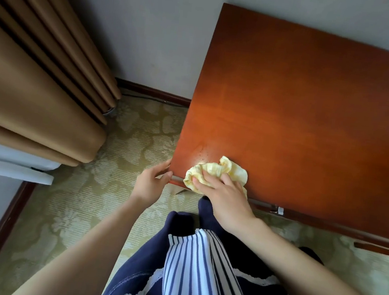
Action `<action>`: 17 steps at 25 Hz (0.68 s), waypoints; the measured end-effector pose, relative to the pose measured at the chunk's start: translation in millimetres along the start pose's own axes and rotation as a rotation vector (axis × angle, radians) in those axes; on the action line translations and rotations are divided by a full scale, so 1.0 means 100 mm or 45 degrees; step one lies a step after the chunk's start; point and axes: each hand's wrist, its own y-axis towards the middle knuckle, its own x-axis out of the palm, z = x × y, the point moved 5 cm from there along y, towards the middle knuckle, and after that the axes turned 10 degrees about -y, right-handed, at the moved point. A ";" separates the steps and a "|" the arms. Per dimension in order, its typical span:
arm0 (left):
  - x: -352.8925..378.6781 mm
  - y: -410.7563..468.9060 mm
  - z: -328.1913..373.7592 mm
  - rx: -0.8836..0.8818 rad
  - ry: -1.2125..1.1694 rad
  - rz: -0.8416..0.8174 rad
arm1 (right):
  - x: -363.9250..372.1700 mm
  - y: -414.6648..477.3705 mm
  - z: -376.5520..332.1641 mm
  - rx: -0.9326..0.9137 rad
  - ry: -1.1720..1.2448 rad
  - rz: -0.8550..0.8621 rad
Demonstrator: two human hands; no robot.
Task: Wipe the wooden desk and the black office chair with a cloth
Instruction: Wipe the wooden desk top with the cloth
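Head view, looking down; wooden desk [303, 99] fills the right and far side, top glossy reddish-brown with a pale glare band across the middle and faint smears and specks near its near-left corner; cloth [225, 169] is pale yellow, crumpled into a bunch, lying on the desk top at that near-left corner, one fold hanging slightly over the near edge; right hand [226, 199] lies on top of the cloth, fingers bent over the bunch and gripping it against the wood; left hand [150, 183] is just left of the corner, fingers relaxed and nearly straight, fingertips touching the desk's left edge, thumb at the near edge, holding nothing; small white tag shows on the desk's near edge further right; tan curtain [40, 69] hangs in heavy folds at far left; patterned beige carpet [86, 195] below; grey wall [165, 35] behind with dark red skirting board [153, 91]; person's striped garment [194, 268] and dark socks [180, 223] at near centre.
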 end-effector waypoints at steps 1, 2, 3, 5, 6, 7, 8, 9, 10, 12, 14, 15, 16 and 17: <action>-0.03 -0.01 -0.01 -0.016 0.012 0.014 | -0.02 0.00 -0.01 0.007 -0.026 0.005; -0.05 -0.01 -0.02 -0.037 0.014 0.026 | -0.04 0.02 -0.03 0.014 -0.058 0.005; -0.07 0.00 -0.01 -0.068 -0.004 0.035 | -0.06 0.04 -0.05 0.023 -0.083 0.004; -0.08 0.02 -0.01 -0.150 -0.109 0.036 | -0.12 0.13 -0.10 0.045 -0.098 0.004; -0.07 0.01 -0.02 -0.197 -0.199 0.032 | -0.16 0.20 -0.12 0.057 -0.094 0.010; -0.06 0.00 -0.03 -0.242 -0.288 0.027 | -0.21 0.30 -0.15 0.075 -0.081 0.021; -0.05 -0.01 -0.03 -0.270 -0.347 0.028 | -0.25 0.42 -0.17 0.104 -0.056 0.034; -0.04 -0.02 -0.03 -0.282 -0.370 0.034 | -0.30 0.55 -0.19 0.139 -0.019 0.040; -0.03 -0.03 -0.04 -0.282 -0.373 0.044 | -0.32 0.66 -0.23 0.177 0.026 0.037; -0.01 -0.05 -0.01 -0.261 -0.356 0.076 | -0.35 0.82 -0.31 0.245 0.099 0.062; 0.00 -0.06 0.04 -0.230 -0.266 0.123 | -0.34 0.84 -0.36 0.261 0.154 0.125; 0.00 -0.06 0.07 -0.192 -0.196 0.144 | -0.31 0.80 -0.35 0.244 0.177 0.159; 0.01 -0.05 0.12 -0.138 -0.108 0.159 | -0.27 0.73 -0.33 0.216 0.190 0.198; 0.03 -0.05 0.18 -0.070 -0.007 0.160 | -0.23 0.63 -0.29 0.189 0.189 0.234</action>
